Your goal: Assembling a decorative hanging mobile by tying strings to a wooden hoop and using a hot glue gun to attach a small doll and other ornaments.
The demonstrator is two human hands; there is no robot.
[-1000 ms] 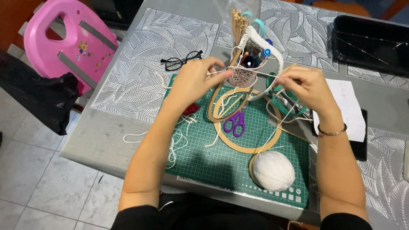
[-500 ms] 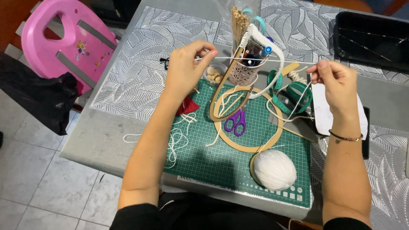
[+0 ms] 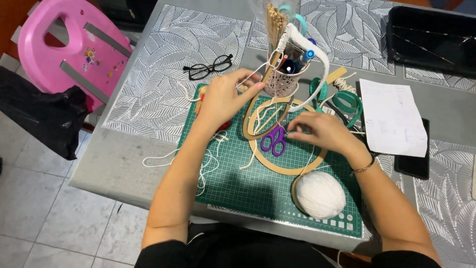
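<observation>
Green mat (image 3: 238, 183): left hand (image 3: 223, 97) pinching white cord (image 3: 258, 72), right hand (image 3: 322, 131) spread nr purple scissors (image 3: 273, 140).

Both hands have been lowered and drawn together. The right hand (image 3: 322, 131) is now laid flat by the scissors (image 3: 273, 140); the left hand (image 3: 225, 97) is brought beside the cup (image 3: 282, 82).

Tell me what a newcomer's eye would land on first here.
Probably the two hands over the green cutting mat: the left hand pinches white cord near the pink pen cup, while the right hand rests beside the purple scissors inside the wooden hoops. A big ball of white yarn sits at the mat's near right corner, and a bright pink chair stands far left.
</observation>
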